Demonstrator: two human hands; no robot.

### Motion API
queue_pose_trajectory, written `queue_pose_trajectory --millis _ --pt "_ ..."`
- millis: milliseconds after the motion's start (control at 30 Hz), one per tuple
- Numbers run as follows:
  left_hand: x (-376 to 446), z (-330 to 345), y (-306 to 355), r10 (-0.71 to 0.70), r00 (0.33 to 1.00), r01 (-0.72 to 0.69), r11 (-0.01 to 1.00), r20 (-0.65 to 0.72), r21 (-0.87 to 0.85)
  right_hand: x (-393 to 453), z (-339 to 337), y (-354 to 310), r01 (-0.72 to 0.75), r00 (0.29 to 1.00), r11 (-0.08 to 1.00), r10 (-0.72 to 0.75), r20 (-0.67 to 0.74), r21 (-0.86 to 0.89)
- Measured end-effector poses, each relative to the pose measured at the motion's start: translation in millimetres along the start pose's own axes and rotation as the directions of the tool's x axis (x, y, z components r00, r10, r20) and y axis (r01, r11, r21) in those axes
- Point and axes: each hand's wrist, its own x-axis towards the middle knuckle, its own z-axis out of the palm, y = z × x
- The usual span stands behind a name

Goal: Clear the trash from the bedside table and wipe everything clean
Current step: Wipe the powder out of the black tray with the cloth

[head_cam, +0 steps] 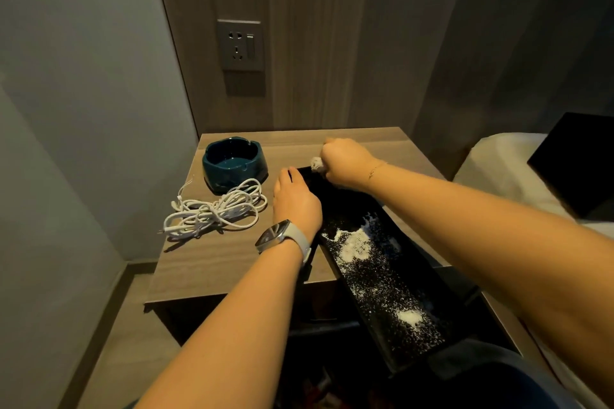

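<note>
A long black tray (415,335) lies tilted over the front right edge of the wooden bedside table (232,262), its near end hanging off the table. White powder and crumbs (362,252) are scattered inside it. My left hand (295,199), with a watch on the wrist, grips the tray's far left rim. My right hand (345,159) is closed around a small crumpled white tissue (317,163) at the tray's far end.
A dark teal ashtray (234,161) stands at the back left of the table. A tangled white cable (216,212) lies in front of it. A wall socket panel (241,45) is above. A bed with a white pillow (498,163) is at the right.
</note>
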Motion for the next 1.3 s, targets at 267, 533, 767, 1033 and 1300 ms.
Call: queue_pose_trajectory --millis 267,533,767,1033,1300 --pt "0.7 -0.4 -1.4 0.023 0.999 -0.023 1.000 -0.038 0.004 -60.8 14.9 11.7 0.220 0.975 0.957 -0.218 -0.034 0.190" --pt "5.7 -3.1 -8.8 0.044 0.999 -0.043 0.996 0.011 -0.082 -57.8 -11.7 21.6 0.026 0.988 0.894 0.045 -0.148 0.447" --pt "-8.6 -1.9 -21.2 0.111 0.993 -0.111 0.994 -0.026 0.024 -27.9 20.2 1.4 0.088 0.986 0.982 -0.061 -0.156 0.168" --pt "-5.0 1.8 -28.1 0.208 0.972 -0.203 0.977 -0.108 0.059 -26.1 15.6 10.8 0.203 0.979 0.934 -0.203 -0.031 0.295" --pt "-9.2 -0.6 -23.3 0.164 0.982 -0.155 0.984 -0.092 0.092 -67.8 20.5 -8.6 0.344 0.939 0.893 -0.336 -0.080 0.290"
